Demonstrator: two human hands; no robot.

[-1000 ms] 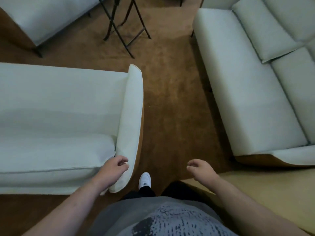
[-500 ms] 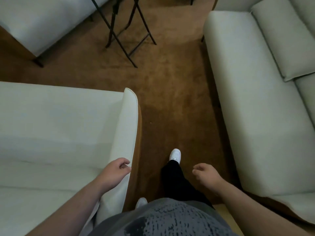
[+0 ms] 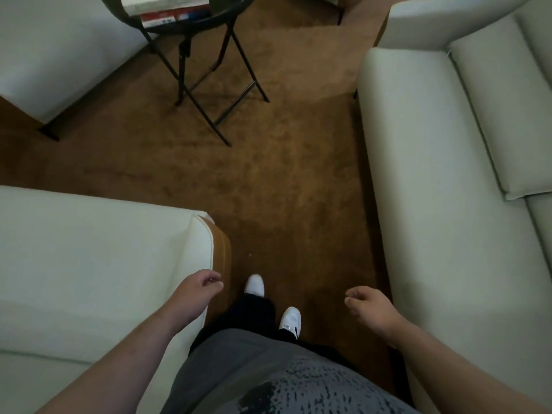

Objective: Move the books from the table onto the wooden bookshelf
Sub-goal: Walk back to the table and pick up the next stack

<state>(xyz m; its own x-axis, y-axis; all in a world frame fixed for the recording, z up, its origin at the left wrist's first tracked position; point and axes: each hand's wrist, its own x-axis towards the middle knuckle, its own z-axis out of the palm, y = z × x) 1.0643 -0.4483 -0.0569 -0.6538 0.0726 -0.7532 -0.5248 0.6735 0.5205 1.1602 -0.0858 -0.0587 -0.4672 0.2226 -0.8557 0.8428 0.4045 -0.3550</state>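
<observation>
Two hands are recorded low in view and well apart, each with fingers loosely curled and nothing gripped: left hand (image 3: 198,286) over the arm of a cream-white upholstered sofa (image 3: 89,264), right hand (image 3: 369,306) beside a second cream-white sofa (image 3: 433,174). A stack of white and red books (image 3: 167,7) is noted on the round black folding table (image 3: 191,27), well ahead across brown carpet (image 3: 268,174).

Books (image 3: 167,8) and table (image 3: 230,8) cut by top edge

Stacked books (image 3: 167,8) on round table (image 3: 191,26)
</observation>
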